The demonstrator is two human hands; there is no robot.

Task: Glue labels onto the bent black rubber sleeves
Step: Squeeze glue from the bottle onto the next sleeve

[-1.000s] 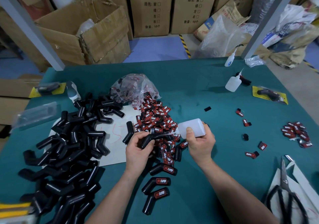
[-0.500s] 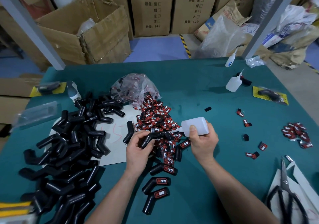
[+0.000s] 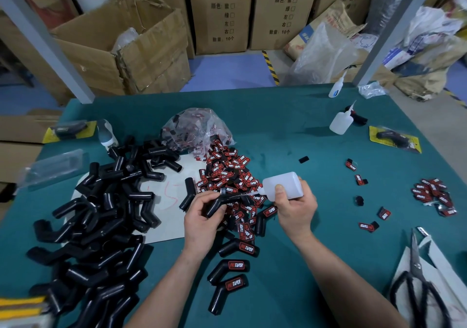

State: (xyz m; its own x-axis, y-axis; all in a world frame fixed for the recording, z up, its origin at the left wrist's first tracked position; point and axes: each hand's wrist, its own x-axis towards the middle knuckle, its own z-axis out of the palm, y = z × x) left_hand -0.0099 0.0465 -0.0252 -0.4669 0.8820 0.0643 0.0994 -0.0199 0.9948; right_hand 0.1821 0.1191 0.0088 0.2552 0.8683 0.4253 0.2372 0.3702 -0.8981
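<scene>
My left hand (image 3: 202, 217) grips a bent black rubber sleeve (image 3: 216, 203) above the table's middle. My right hand (image 3: 294, 207) holds a white glue bottle (image 3: 283, 184) tilted left, its nozzle touching the sleeve's upper arm. Behind the hands lies a heap of red and black labels (image 3: 227, 173) spilling from a clear bag (image 3: 197, 128). A big pile of unlabelled black sleeves (image 3: 96, 216) covers the left side. Three labelled sleeves (image 3: 233, 267) lie in front of my hands.
Two more glue bottles (image 3: 340, 123) stand at the far right, with loose labels (image 3: 434, 193) scattered on the green table (image 3: 303, 264). Scissors (image 3: 417, 279) lie on white paper at the near right. Cardboard boxes (image 3: 121, 49) stand behind the table.
My right hand has tipped the glue bottle further left and brought its nozzle down onto the sleeve. My left hand keeps the sleeve almost still.
</scene>
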